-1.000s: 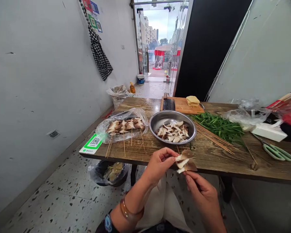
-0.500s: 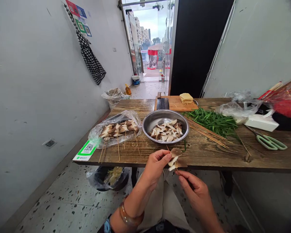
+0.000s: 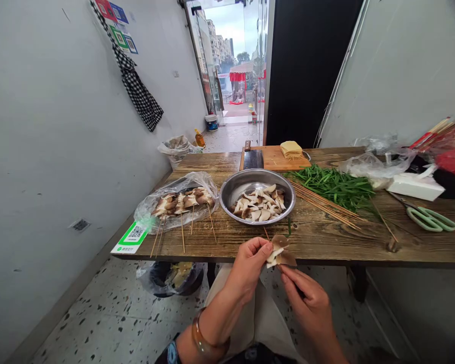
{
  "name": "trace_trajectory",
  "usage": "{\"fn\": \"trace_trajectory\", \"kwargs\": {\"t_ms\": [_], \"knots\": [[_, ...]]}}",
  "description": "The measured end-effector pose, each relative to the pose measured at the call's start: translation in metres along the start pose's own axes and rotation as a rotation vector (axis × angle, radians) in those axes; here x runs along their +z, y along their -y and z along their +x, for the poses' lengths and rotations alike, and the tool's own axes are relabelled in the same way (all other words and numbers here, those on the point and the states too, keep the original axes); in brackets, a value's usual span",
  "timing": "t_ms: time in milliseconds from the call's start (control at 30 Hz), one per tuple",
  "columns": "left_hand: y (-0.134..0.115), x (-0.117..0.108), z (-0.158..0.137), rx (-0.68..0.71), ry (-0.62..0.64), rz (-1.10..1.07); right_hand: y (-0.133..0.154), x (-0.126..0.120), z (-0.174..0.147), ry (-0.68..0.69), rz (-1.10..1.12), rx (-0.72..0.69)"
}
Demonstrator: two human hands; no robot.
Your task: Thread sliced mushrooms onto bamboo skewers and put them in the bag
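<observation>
My left hand [image 3: 247,267] pinches brown-and-white mushroom pieces [image 3: 280,248] between thumb and fingers, close to the table's front edge. They are threaded on a thin skewer [image 3: 266,232], whose reddish tip sticks out beyond them. My right hand [image 3: 309,298] grips that skewer just below the mushrooms; its lower end is hidden in the hand. Beyond both hands stands a steel bowl [image 3: 226,186] with loose mushroom pieces [image 3: 261,205] in it. To its left, filled mushroom skewers [image 3: 182,202] lie on a clear plastic bag [image 3: 146,205], their sticks pointing toward me.
Right of the bowl lie bare skewers [image 3: 326,206], green leafy stalks [image 3: 333,187] and green-handled scissors [image 3: 432,220]. Behind it are a cleaver [image 3: 254,159] and stacked yellow sheets [image 3: 291,149] on a cutting board [image 3: 275,161]. A lined bin [image 3: 176,278] stands below the table.
My left hand has closed in on the mushroom pieces, which now sit more bunched together on the skewer. Both hands have shifted slightly right in view. The camera view has shifted a little.
</observation>
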State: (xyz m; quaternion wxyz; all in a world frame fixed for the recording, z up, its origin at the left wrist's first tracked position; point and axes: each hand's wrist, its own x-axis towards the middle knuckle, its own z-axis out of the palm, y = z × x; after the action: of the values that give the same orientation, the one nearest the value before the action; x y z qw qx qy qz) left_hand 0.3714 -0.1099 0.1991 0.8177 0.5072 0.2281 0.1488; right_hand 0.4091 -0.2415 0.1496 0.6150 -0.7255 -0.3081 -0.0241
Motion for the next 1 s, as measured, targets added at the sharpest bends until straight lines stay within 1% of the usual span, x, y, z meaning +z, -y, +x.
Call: {"fn": "trace_trajectory", "kwargs": {"t_ms": [100,200,267,367,467,533,600,700,800,867,1000], "knots": [[0.0,-0.001,0.002,0.0,0.023,0.027,0.0,0.0,0.001,0.012,0.028,0.041],[-0.008,-0.005,0.003,0.048,0.049,0.168,0.0,-0.002,0.004,0.028,0.051,0.116],[-0.019,-0.009,0.003,0.147,0.038,0.319,-0.001,-0.006,0.006,0.01,0.061,0.158],[-0.041,-0.014,0.009,0.354,-0.019,0.552,-0.003,-0.01,0.01,-0.058,0.077,0.233],[-0.064,-0.016,0.029,0.582,-0.075,0.862,-0.006,-0.013,0.013,-0.103,0.133,0.298],[-0.075,-0.016,0.051,0.68,-0.08,1.108,-0.008,-0.013,0.013,-0.106,0.167,0.311],[-0.083,-0.014,0.075,0.7,-0.072,1.335,-0.01,-0.013,0.013,-0.099,0.18,0.308],[-0.087,-0.01,0.105,0.678,-0.074,1.653,-0.012,-0.014,0.012,-0.092,0.177,0.286],[-0.087,-0.007,0.126,0.632,-0.056,1.88,-0.012,-0.016,0.014,-0.1,0.171,0.274],[-0.085,-0.006,0.134,0.591,-0.055,1.929,-0.012,-0.017,0.015,-0.098,0.171,0.27],[-0.085,-0.009,0.143,0.573,-0.107,1.877,-0.015,-0.02,0.014,-0.09,0.164,0.261]]}}
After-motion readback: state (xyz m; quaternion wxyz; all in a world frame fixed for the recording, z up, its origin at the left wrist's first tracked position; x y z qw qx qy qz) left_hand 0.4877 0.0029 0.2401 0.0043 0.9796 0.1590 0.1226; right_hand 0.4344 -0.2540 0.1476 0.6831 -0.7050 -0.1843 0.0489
